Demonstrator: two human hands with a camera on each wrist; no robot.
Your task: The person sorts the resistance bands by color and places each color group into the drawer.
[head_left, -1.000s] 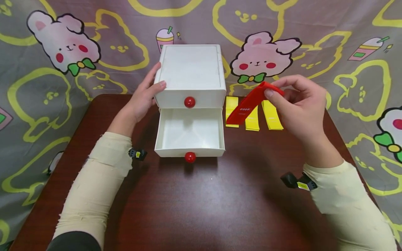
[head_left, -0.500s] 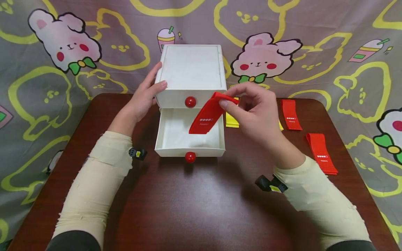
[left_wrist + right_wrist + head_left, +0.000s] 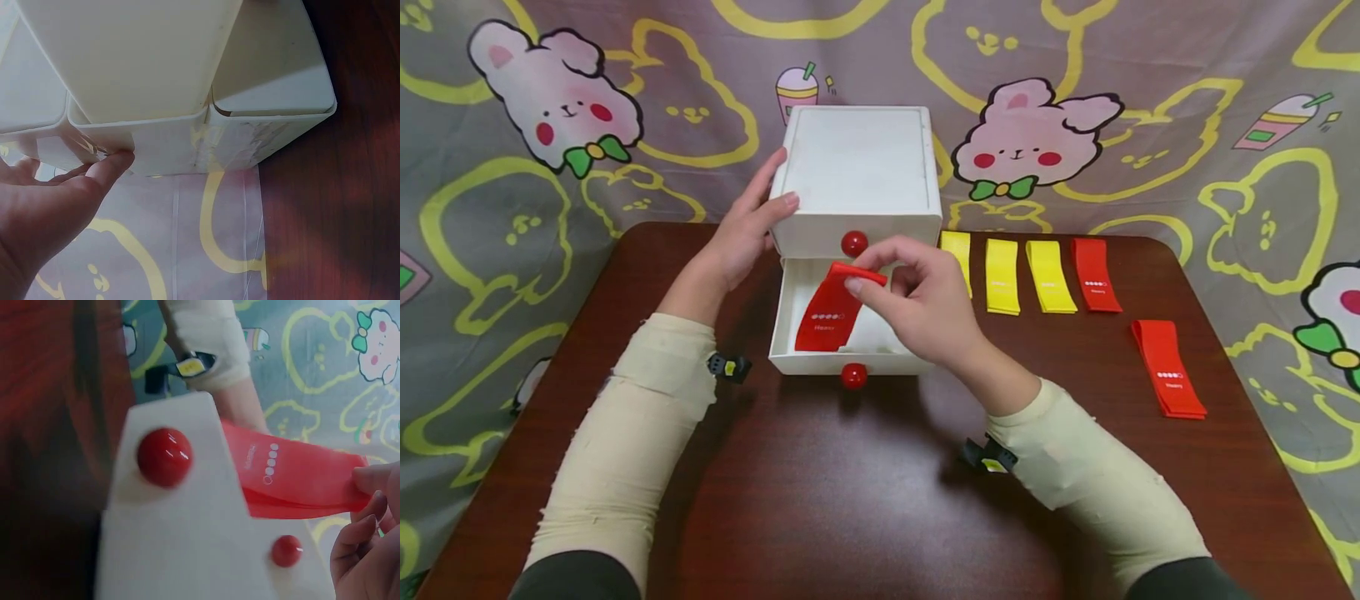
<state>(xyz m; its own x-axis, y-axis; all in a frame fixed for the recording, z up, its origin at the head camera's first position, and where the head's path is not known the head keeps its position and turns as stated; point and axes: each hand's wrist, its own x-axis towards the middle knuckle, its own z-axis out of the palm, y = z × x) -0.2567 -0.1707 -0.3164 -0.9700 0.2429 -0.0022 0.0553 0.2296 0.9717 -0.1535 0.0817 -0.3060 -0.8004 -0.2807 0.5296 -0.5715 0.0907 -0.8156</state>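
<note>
A white drawer unit (image 3: 857,158) with red knobs stands at the back of the table, one lower drawer (image 3: 820,365) pulled out. My left hand (image 3: 737,233) rests against the unit's left side, thumb near its front top edge; the left wrist view shows its fingers (image 3: 112,165) at the side wall. With thumb and fingers, my right hand (image 3: 932,304) pinches one end of a folded red resistance band (image 3: 831,312) marked "Heavy". The band hangs tilted over the open drawer, its lower end inside near the front wall. In the right wrist view the band (image 3: 294,475) shows behind the drawer front.
Right of the unit lie three yellow bands, the middle one (image 3: 1002,275) flat, the nearest one (image 3: 957,258) partly hidden by my right hand. Beyond them are a red band (image 3: 1093,275) and another red band (image 3: 1168,367) nearer the table's right edge. A patterned curtain hangs behind.
My right hand has moved left and down with the red band, from above the yellow bands to over the open drawer. My left hand has stayed on the unit.
</note>
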